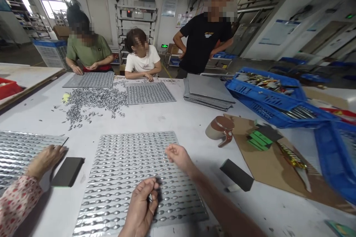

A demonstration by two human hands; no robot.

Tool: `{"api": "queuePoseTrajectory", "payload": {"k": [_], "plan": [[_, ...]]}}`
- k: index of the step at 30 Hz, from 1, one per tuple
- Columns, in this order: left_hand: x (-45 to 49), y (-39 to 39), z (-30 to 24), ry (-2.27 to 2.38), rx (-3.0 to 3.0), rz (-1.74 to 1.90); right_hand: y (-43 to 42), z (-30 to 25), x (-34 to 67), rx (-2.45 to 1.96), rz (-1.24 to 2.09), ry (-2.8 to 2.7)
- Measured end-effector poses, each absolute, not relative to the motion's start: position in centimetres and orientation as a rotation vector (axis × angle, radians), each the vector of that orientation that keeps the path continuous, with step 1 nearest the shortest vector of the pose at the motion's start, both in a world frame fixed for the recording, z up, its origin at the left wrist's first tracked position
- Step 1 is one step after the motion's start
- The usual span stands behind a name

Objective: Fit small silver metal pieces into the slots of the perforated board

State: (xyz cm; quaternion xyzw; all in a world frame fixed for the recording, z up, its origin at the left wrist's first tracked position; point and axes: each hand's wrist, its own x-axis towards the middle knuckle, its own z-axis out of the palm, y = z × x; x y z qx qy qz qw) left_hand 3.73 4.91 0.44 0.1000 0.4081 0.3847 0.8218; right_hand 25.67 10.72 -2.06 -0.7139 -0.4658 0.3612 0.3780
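A grey tray point(125, 163) with rows of small silvery metal pieces lies flat in front of me. My left hand point(141, 203) hovers over its near edge, thumb and fingers pinched on one small metal piece point(150, 197). My right hand point(178, 155) is over the tray's far right part. Its fingers are curled together, and what they hold, if anything, is hidden. At the left, a co-worker's hand point(44, 159) in a floral sleeve holds a thin stick beside another filled tray point(16, 152).
A loose pile of metal pieces point(91, 100) lies mid-table. Black blocks point(68, 171) point(236, 174) flank my tray. To the right are a tape dispenser point(219, 129), a cardboard sheet point(267, 170), blue crates point(267, 96) and stacked grey trays point(207, 92). Three people are at the far side.
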Motion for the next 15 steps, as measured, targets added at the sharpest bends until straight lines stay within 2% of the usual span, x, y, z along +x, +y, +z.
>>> {"api": "queuePoseTrajectory", "payload": {"k": [5, 15], "plan": [[3.4, 4.7, -0.5, 0.893, 0.142, 0.768, 15.9, -3.8, 29.1, -2.018, 0.714, -1.158], [3.4, 4.5, -1.2, 0.866, 0.107, 0.771, 16.8, -4.6, 29.2, -2.184, 0.511, -1.245]]}}
